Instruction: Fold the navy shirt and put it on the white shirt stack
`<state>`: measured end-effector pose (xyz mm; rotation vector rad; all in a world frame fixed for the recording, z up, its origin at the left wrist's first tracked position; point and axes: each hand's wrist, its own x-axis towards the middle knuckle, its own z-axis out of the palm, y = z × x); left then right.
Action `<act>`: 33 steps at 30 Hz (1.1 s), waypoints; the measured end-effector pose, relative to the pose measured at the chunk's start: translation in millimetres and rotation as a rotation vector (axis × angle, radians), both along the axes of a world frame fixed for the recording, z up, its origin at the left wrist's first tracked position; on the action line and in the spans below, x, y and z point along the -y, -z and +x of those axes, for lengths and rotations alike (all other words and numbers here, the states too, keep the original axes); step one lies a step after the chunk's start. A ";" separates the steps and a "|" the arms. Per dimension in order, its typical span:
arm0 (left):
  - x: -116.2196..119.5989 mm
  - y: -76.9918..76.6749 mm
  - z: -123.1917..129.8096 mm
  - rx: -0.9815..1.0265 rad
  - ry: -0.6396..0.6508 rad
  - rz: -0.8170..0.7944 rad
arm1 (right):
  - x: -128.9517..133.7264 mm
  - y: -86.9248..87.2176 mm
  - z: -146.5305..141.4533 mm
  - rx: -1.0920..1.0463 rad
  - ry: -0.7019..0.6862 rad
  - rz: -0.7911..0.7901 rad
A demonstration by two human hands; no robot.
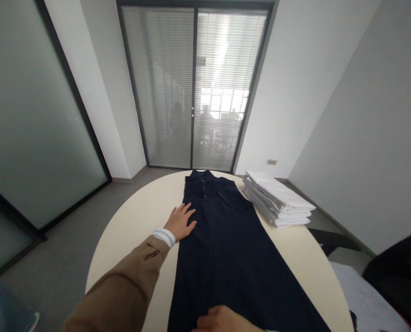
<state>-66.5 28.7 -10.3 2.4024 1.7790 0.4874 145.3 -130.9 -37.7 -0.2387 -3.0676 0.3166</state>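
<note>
A long dark navy garment lies stretched out on the round cream table, its collar and small buttons at the far end. One sleeve is folded in over its upper right part. My left hand rests flat on the garment's left edge, fingers spread. Near the bottom of the view my right hand is over the lower part of the garment with its fingers curled; whether cloth is pinched in them cannot be made out.
A stack of folded white cloths stands at the table's right back edge. A black chair and white material are at the lower right. Beyond the table are glass doors with blinds.
</note>
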 end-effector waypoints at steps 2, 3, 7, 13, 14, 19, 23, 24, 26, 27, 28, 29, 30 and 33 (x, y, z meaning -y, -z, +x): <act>0.8 0.8 0.3 -0.025 0.002 -0.015 | -1.7 -8.5 0.9 -0.011 0.013 0.001; 1.1 1.0 0.5 -0.032 0.004 -0.020 | -3.0 -15.5 2.1 -0.008 0.012 -0.004; 1.8 0.5 1.2 -0.049 0.005 -0.015 | -8.8 -56.7 11.9 -0.016 0.007 0.068; 1.0 -0.8 0.7 -0.080 -0.001 -0.009 | -15.9 -101.2 25.2 0.037 0.138 0.049; 0.7 -0.7 0.3 -0.079 0.001 -0.011 | -16.4 -101.7 25.3 0.042 0.126 0.025; 0.1 0.2 -1.1 -0.071 0.028 -0.018 | -16.5 -93.9 20.3 0.058 0.087 0.018; 0.4 -2.3 -0.2 -0.049 0.023 -0.024 | -18.5 -101.1 21.3 0.027 0.043 -0.054; 0.6 -3.3 0.3 -0.040 0.016 -0.022 | -19.5 -104.3 22.6 0.019 0.024 -0.103; 1.4 -5.3 1.4 -0.035 0.007 0.001 | -21.6 -109.2 25.2 0.045 0.005 -0.208; 2.0 -6.2 1.9 -0.041 0.012 0.017 | -22.4 -110.4 26.1 0.079 0.010 -0.253; 2.6 -6.8 2.3 -0.052 0.025 0.029 | -23.0 -110.9 26.6 0.118 0.021 -0.288; 3.3 -7.2 2.7 -0.066 0.047 0.031 | -23.7 -110.9 26.6 0.156 0.030 -0.315; 4.0 -7.4 3.2 -0.081 0.073 0.021 | -24.8 -110.9 26.2 0.189 0.037 -0.336; 5.8 -7.7 4.4 -0.120 0.119 -0.033 | -34.0 -114.6 23.4 0.208 0.081 -0.363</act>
